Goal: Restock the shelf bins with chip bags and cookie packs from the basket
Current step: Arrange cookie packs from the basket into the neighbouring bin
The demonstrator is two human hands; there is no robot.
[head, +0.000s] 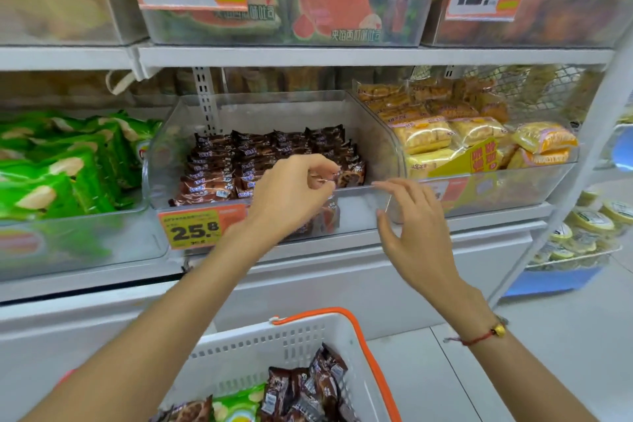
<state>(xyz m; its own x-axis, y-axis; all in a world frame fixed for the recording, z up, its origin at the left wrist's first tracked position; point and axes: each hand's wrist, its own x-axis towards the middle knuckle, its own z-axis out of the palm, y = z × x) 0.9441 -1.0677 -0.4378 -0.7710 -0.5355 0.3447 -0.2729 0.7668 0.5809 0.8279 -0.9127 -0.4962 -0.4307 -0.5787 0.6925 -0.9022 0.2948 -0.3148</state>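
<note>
We see left hand [291, 195] pinching brown cookie pack [352, 175] over clear bin [356, 209]; right hand [414, 233] open beside bin's front edge; white basket [274, 346] below holds more packs

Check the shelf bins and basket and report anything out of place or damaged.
Nothing stands out. The brown cookie packs lie in neat rows in the middle bin, leaving its front right corner bare. The basket holds loosely piled packs.

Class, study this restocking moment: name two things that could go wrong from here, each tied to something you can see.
1. The left hand pinches a brown cookie pack right at the clear bin's front edge; let go early, it may drop outside.
2. The basket mixes brown packs with a green chip bag, so one could land in the wrong bin.
</note>
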